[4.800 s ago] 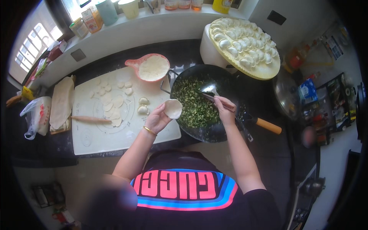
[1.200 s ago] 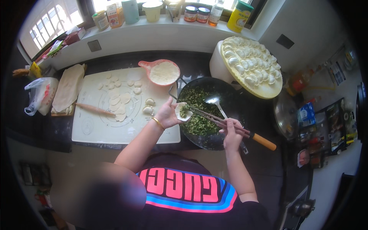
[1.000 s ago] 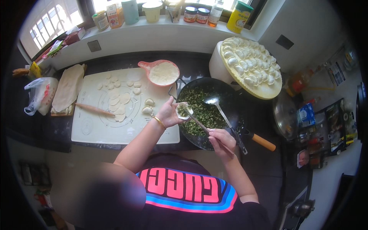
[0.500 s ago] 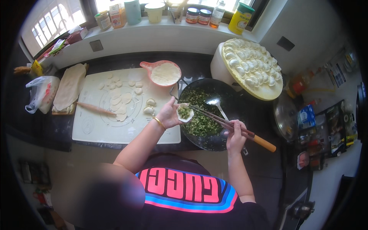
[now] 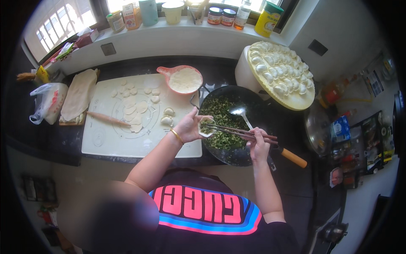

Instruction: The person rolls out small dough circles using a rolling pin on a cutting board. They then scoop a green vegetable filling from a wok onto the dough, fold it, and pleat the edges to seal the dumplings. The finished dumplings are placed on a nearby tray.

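Observation:
My left hand [image 5: 189,128] cradles a round dumpling wrapper [image 5: 206,132] with green filling on it, between the pastry mat and the wok. My right hand [image 5: 258,146] grips a pair of chopsticks [image 5: 237,131], whose tips touch the filling in the wrapper. Below them, a dark wok [image 5: 253,99] holds chopped green filling [image 5: 224,106], and a metal spoon [image 5: 238,111] rests in it. On the white pastry mat [image 5: 101,142] lie flat wrappers [image 5: 141,106], small dough pieces, a wooden rolling pin [image 5: 108,119] and two folded dumplings [image 5: 168,117].
A pink bowl of flour [image 5: 186,80] stands behind the mat. At the back right, a round tray of dumplings [image 5: 279,70] rests on a white container. A cloth-covered board [image 5: 79,95] and plastic bag [image 5: 50,101] are at left. The wok's wooden handle [image 5: 294,157] points toward me.
The chopsticks have swung to a flatter angle, with their tips now on the filling. My right hand has shifted slightly left and down, and the wrapper is tilted more.

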Motion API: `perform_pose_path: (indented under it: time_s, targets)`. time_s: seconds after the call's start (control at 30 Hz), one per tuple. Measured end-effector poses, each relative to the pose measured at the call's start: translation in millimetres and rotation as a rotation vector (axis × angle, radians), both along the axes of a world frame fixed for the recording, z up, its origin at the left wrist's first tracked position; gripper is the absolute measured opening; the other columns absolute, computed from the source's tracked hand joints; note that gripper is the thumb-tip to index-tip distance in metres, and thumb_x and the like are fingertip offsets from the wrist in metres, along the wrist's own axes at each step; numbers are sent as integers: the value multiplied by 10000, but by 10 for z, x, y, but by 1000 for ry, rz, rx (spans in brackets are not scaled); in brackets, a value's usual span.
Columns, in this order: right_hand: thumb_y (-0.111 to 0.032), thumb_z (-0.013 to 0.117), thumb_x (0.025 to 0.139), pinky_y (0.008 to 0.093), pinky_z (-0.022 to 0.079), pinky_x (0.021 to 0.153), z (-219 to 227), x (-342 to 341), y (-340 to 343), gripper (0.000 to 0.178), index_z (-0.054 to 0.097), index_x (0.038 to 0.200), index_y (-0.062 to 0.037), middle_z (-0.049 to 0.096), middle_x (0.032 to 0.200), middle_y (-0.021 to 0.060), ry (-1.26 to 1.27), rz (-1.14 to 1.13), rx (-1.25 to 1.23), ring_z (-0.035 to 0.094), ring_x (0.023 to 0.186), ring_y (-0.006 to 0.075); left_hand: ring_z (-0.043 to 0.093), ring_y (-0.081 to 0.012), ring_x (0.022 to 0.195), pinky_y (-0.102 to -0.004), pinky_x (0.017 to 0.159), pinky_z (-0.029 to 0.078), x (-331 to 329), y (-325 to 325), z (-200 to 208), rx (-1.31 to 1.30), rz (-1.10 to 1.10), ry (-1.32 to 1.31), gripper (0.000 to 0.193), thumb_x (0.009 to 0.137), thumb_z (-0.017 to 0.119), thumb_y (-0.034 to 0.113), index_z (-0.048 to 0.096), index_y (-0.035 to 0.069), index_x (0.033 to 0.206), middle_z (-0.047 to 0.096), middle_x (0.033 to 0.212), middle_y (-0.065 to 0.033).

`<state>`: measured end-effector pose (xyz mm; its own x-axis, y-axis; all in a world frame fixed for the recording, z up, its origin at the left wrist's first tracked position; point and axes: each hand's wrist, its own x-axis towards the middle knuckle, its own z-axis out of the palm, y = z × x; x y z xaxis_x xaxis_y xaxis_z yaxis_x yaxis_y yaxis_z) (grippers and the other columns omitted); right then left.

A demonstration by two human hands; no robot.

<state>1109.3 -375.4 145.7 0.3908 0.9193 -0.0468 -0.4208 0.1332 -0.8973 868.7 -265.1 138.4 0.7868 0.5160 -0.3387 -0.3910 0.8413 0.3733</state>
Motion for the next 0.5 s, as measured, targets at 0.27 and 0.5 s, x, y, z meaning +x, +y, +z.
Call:
perform_pose_path:
  time_s: [0.27, 0.5]
  targets:
    - [-168, 523, 887, 208, 434, 417, 34, 21, 37, 153, 572, 848, -28, 611, 769, 84, -45, 68, 37, 621, 635, 162, 509, -300, 1048, -514, 892, 416, -55, 58, -24, 32, -27, -33, 682, 909, 195, 548, 440, -29, 1176, 509, 1124, -175]
    - [-194, 516, 888, 201, 397, 439, -100, 172, 75, 164, 569, 827, -51, 621, 734, 79, 94, -49, -36, 636, 644, 189, 487, -316, 1094, -509, 917, 399, -72, 75, 46, 11, -14, -18, 682, 913, 187, 540, 417, -31, 1206, 488, 1166, -181]
